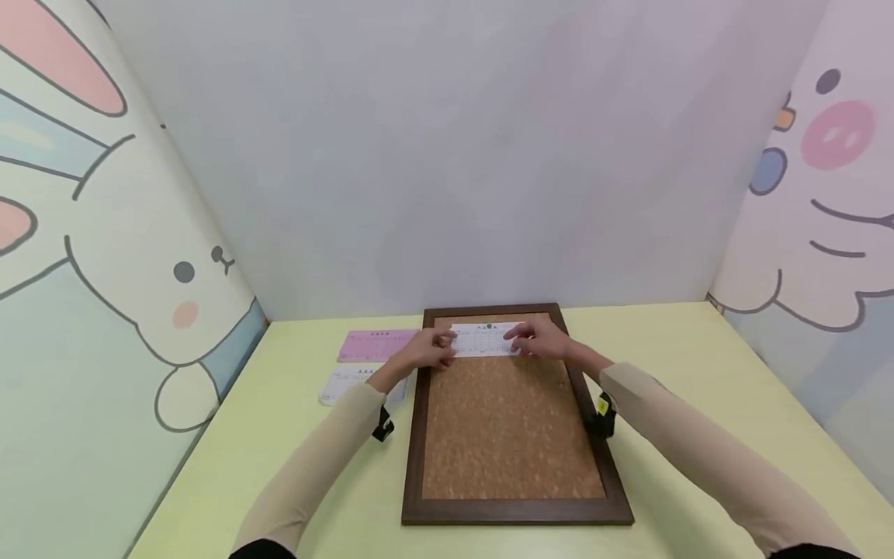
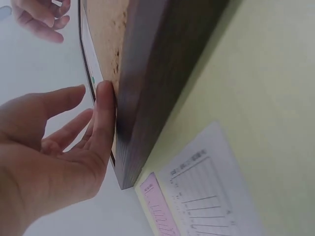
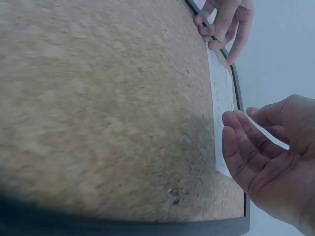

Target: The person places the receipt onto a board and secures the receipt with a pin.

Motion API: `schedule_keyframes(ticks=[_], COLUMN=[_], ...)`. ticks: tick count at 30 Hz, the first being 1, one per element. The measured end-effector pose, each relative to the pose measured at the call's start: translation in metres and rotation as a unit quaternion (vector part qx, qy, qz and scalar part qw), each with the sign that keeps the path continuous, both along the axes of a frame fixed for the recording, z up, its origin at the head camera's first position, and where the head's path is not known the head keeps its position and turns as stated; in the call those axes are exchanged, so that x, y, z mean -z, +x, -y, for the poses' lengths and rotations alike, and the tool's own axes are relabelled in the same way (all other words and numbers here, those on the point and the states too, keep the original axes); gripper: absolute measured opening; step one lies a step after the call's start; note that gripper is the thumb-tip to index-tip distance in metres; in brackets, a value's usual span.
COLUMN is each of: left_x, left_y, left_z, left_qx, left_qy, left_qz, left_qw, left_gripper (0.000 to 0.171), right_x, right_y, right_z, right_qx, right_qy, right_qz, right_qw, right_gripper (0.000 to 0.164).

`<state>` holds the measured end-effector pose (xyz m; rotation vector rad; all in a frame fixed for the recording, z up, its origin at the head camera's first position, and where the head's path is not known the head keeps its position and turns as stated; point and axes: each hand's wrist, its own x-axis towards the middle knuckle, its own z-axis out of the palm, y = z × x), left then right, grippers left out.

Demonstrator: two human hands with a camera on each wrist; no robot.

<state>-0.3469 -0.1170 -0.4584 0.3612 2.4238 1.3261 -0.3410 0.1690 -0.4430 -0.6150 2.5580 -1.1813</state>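
Observation:
A white printed slip (image 1: 478, 342) with a table on it lies across the upper part of a cork board (image 1: 513, 435) framed in dark wood. A small green pin (image 1: 490, 326) shows at the slip's top edge. My left hand (image 1: 427, 349) is at the slip's left end; in the left wrist view its fingers rest against the board's edge, thumb apart. At the other end, my right hand (image 1: 541, 339) lays its fingertips on or just over the slip (image 3: 220, 88). Its thumb stands away from the fingers in the right wrist view.
Left of the board, a pink printed slip (image 1: 377, 346) and a white printed sheet (image 1: 342, 382) lie on the pale yellow table (image 1: 698, 388). Behind rises a plain wall (image 1: 475, 155), with cartoon-painted walls on both sides.

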Motion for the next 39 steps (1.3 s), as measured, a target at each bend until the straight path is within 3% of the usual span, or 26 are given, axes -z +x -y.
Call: schedule_keyframes(ticks=[9, 16, 20, 24, 28, 33, 36, 39], left_x=[0.002, -0.017, -0.019, -0.014, -0.013, -0.007, 0.000, 0.003], left_y=[0.037, 0.067, 0.077, 0.086, 0.084, 0.081, 0.082, 0.082], left_z=[0.016, 0.043, 0.071, 0.102, 0.125, 0.159, 0.182, 0.199], left_qx=[-0.027, -0.074, -0.095, -0.142, -0.173, -0.189, -0.212, -0.230], left_qy=[0.076, 0.116, 0.112, 0.100, 0.085, 0.015, -0.043, -0.071], left_qz=[-0.038, -0.063, -0.058, -0.031, -0.015, -0.066, -0.101, -0.098], left_qw=[0.9960, 0.9885, 0.9875, 0.9843, 0.9812, 0.9796, 0.9710, 0.9655], left_gripper=[0.041, 0.041, 0.042, 0.043, 0.044, 0.040, 0.035, 0.033], right_x=[-0.008, -0.015, -0.013, -0.009, -0.009, -0.007, -0.006, -0.008], right_y=[0.039, 0.064, 0.073, 0.077, 0.082, 0.090, 0.094, 0.097], right_z=[-0.026, -0.046, -0.049, -0.045, -0.048, -0.052, -0.054, -0.056], right_qx=[-0.028, -0.061, -0.088, -0.115, -0.112, -0.112, -0.115, -0.115], right_qy=[-0.040, -0.037, -0.046, -0.052, -0.059, -0.060, -0.066, -0.071], right_qz=[0.048, 0.051, 0.048, 0.063, 0.075, 0.075, 0.086, 0.092], right_qw=[0.998, 0.996, 0.994, 0.990, 0.989, 0.989, 0.987, 0.987], right_gripper=[0.030, 0.030, 0.031, 0.031, 0.031, 0.029, 0.028, 0.028])
